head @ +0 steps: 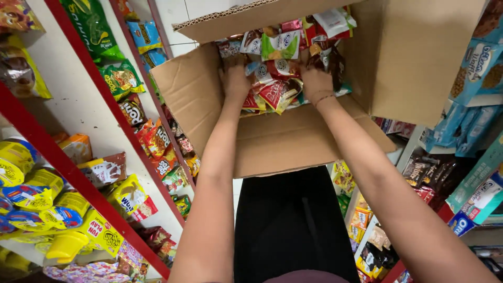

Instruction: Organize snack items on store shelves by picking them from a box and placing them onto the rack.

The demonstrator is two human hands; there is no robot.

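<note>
Both hands in box (293, 141) (flaps open): left hand (234, 81) and right hand (316, 83) curled on snack packets (276, 78); grip unclear, fingers buried.

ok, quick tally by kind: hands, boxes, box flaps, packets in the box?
Hands: 2, left hand and right hand
Box: 1
Flaps: 4, all open
Packets: piled and overlapping, cannot count
Total counted: 7
</note>
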